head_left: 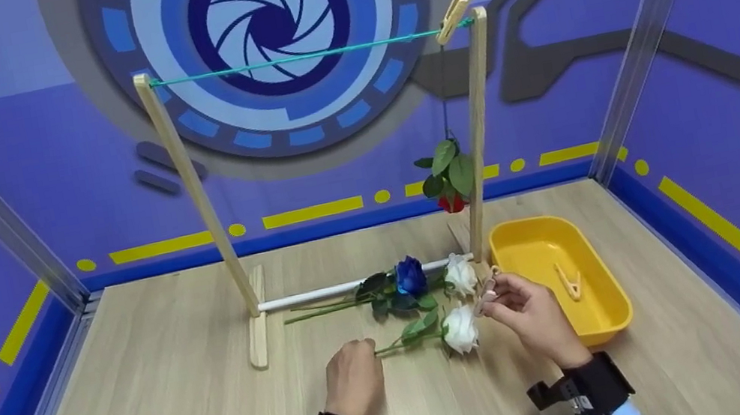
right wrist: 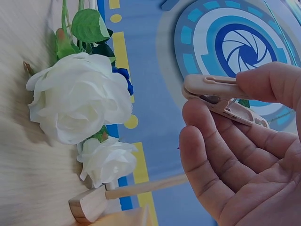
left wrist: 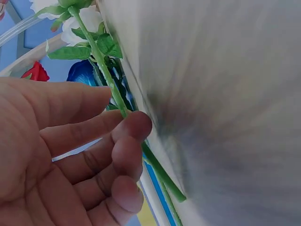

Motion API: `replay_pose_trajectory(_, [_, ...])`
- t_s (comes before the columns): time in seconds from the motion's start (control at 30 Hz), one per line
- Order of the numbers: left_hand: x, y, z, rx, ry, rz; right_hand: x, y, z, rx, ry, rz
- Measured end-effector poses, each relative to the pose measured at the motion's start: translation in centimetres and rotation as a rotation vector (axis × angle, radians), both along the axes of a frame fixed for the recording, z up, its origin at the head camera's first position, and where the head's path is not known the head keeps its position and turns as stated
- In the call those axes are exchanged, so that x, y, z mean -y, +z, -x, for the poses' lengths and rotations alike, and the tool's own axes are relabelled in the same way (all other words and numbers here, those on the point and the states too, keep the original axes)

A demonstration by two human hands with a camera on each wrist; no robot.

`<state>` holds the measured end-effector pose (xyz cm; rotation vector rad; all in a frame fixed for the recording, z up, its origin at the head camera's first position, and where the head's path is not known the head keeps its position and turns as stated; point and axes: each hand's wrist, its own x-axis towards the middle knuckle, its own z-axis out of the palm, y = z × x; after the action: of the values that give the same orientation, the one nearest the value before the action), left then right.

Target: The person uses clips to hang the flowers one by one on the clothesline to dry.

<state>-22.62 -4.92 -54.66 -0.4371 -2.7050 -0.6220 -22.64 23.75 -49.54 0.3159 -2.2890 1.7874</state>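
My left hand (head_left: pixel 355 380) is low over the table, fingers curled at the green stem (left wrist: pixel 104 68) of the nearer white rose (head_left: pixel 460 330). This rose lies with its bloom to the right. Between thumb and fingers, my right hand (head_left: pixel 531 308) pinches a beige clothespin (right wrist: pixel 214 87) just right of the bloom. Behind it lie a blue rose (head_left: pixel 410 276) and a second white rose (head_left: pixel 460 275). A red rose (head_left: pixel 451 203) hangs upside down from a green line (head_left: pixel 298 58), its stem under another clothespin (head_left: pixel 454 17) near the right post.
A wooden frame carries the line between its left post (head_left: pixel 196 192) and right post (head_left: pixel 481 134), joined low by a white bar (head_left: pixel 306 297). Right of it stands a yellow tray (head_left: pixel 609 287) with a clothespin (head_left: pixel 570 282) inside. Decorated panels surround the wooden table (head_left: pixel 167 395).
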Motion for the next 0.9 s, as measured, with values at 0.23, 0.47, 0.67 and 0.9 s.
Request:
replay_pose_trajectory(0.23, [0.12,0.01,0.14,0.038,0.002,-0.006,0.19,-0.03,-0.01,0.001,0.009,0.015])
replay_pose_trajectory(0.47, [0.38,0.26,0.11,0.145,-0.018,-0.076,0.19,-0.11,-0.05,-0.011,0.02,0.001])
replay_pose_trajectory(0.67, [0.51,0.22,0.31,0.166,-0.016,-0.117,0.19,-0.11,-0.09,-0.009,0.035,-0.005])
replay_pose_trajectory(0.9, [0.67,0.27,0.74,0.124,0.014,-0.194,0.25,-0.1,0.0,-0.006,0.04,-0.012])
